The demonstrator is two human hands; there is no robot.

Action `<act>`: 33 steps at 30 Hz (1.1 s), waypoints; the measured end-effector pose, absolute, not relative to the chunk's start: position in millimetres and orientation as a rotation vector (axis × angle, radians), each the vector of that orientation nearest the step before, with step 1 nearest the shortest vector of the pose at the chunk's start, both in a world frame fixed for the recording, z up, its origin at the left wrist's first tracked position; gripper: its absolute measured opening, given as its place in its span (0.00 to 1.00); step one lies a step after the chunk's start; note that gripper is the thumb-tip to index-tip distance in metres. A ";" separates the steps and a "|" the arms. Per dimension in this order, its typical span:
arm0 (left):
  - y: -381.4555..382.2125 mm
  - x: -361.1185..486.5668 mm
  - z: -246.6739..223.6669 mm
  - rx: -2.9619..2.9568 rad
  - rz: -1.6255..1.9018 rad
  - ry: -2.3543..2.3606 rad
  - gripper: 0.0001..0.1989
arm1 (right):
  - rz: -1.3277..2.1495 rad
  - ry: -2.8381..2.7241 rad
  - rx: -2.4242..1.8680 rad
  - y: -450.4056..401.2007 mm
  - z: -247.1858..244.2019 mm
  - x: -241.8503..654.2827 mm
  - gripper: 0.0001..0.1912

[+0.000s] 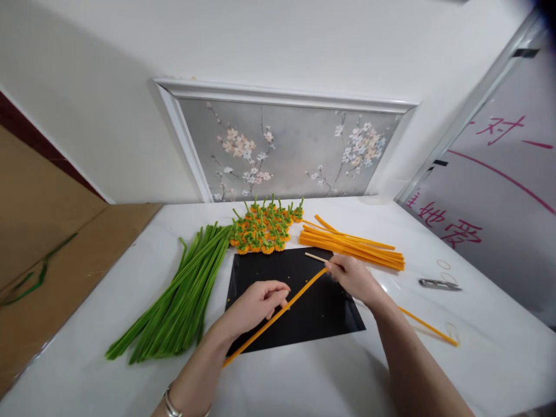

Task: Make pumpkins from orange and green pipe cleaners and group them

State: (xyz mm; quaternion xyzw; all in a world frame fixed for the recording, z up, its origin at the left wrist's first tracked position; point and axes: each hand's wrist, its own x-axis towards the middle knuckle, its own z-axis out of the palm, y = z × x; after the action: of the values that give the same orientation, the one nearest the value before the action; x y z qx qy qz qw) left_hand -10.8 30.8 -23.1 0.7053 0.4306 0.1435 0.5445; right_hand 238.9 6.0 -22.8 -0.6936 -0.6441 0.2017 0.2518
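Observation:
My right hand (347,278) is closed in a pinch on a thin wooden stick (315,256) and the upper end of an orange fuzzy stem (260,332). That stem slants down to the lower left over a black mat (299,324). My left hand (263,302) is beside the stem's middle, over the mat, its fingers curled together; whether they grip anything is hidden. Behind the mat stand several small orange pieces with green stalks (267,231).
Green fuzzy stems (182,307) lie in a bundle at the left, orange stems (351,246) at the right. Snips (439,284), rubber rings (443,264) and a single orange stem (430,327) are further right. A framed floral panel (299,150) stands behind the white table (304,382).

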 end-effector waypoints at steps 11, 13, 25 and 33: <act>19.3 2.5 -12.7 2.187 0.286 1.117 0.09 | 0.332 -1.953 -1.683 -8.2 -10.4 220.1 0.07; 17.1 9.6 -9.1 2.203 0.343 1.098 0.11 | 0.510 -2.053 -1.415 -13.1 -11.1 199.2 0.11; 83.3 24.3 27.8 2.297 0.529 1.046 0.12 | 0.648 -2.231 -1.497 -12.3 -7.2 194.8 0.11; 105.4 103.0 3.3 2.806 0.087 0.802 0.12 | 0.601 -2.493 -1.430 -16.2 -9.7 173.1 0.14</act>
State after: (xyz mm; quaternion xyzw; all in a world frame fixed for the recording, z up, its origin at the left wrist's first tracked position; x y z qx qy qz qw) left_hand 103.0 105.4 3.3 0.9551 0.2731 0.0295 0.1107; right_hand 173.1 -16.2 -9.7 -0.4845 -0.8446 0.2036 0.1024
